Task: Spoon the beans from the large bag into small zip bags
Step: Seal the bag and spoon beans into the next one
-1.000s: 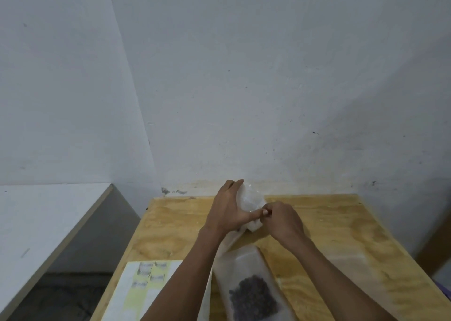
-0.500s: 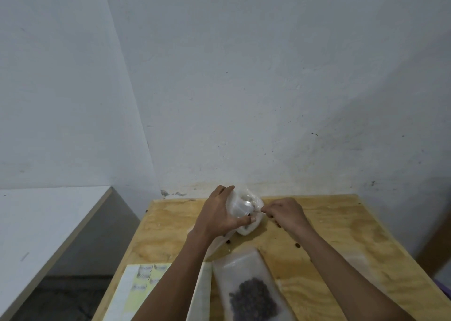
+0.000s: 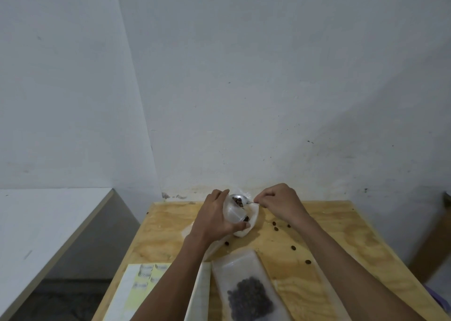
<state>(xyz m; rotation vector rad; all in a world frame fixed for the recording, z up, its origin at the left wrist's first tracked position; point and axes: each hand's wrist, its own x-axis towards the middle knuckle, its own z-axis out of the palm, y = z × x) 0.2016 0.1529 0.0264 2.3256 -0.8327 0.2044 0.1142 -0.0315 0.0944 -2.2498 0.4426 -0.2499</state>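
Note:
My left hand (image 3: 214, 219) grips a small clear zip bag (image 3: 240, 219) near the table's far edge, holding its mouth up. My right hand (image 3: 280, 205) pinches the handle of a metal spoon (image 3: 238, 200); the spoon's bowl carries dark beans and sits at the bag's mouth. A few beans show inside the bag. The large clear bag (image 3: 249, 291) lies flat near me between my forearms, with a dark heap of beans in it.
Several loose beans (image 3: 292, 247) are scattered on the plywood table (image 3: 341, 247) right of the small bag. A white and yellow label sheet (image 3: 144, 281) lies at the near left. A white wall is close behind; a white surface (image 3: 36, 235) stands left across a gap.
My right hand has pulled back to the right, and the spoon with beans now shows at the bag's mouth. Loose beans have appeared on the table. The camera has tilted slightly.

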